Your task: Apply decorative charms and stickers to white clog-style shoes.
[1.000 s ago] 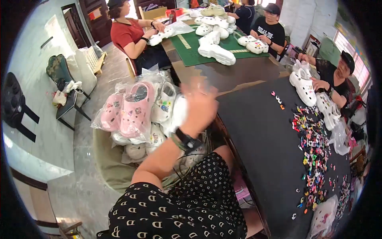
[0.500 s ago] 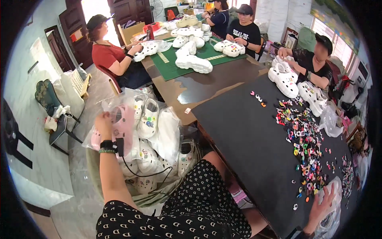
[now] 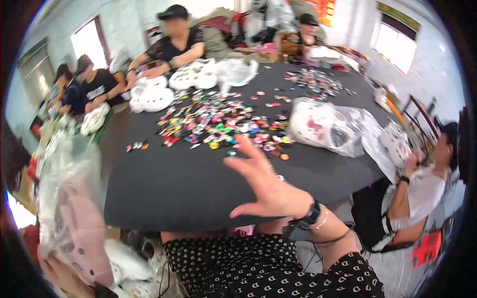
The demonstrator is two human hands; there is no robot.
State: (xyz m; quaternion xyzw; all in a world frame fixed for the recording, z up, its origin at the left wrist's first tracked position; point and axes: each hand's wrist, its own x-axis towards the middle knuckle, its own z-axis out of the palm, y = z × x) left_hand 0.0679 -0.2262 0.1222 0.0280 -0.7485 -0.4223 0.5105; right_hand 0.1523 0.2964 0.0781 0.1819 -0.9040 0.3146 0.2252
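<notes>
At the lower left my left hand (image 3: pixel 57 270) is closed on a clear plastic bag with pink clogs (image 3: pixel 84 223) in it; its fingers are partly hidden and blurred. My right hand (image 3: pixel 266 186) hovers over the near part of the black table (image 3: pixel 164 184), fingers spread, with nothing in it. Beyond it lies a pile of small colourful shoe charms (image 3: pixel 218 119). Right of that pile rests a clear bag with white clogs (image 3: pixel 313 121) bearing pink decorations. More white clogs (image 3: pixel 126 260) sit below the pink ones, beside my lap.
Across the table a person in black (image 3: pixel 181 44) works at white clogs (image 3: pixel 151 94). A second charm pile (image 3: pixel 318 82) lies toward the far right. Another person (image 3: pixel 422 193) sits at the right with a white clog (image 3: pixel 396 144). More people sit at the far left.
The view has swung to the right. My right hand has come off the clear bag on the table and is now open in mid-view. My left hand still holds the bagged pink clogs.
</notes>
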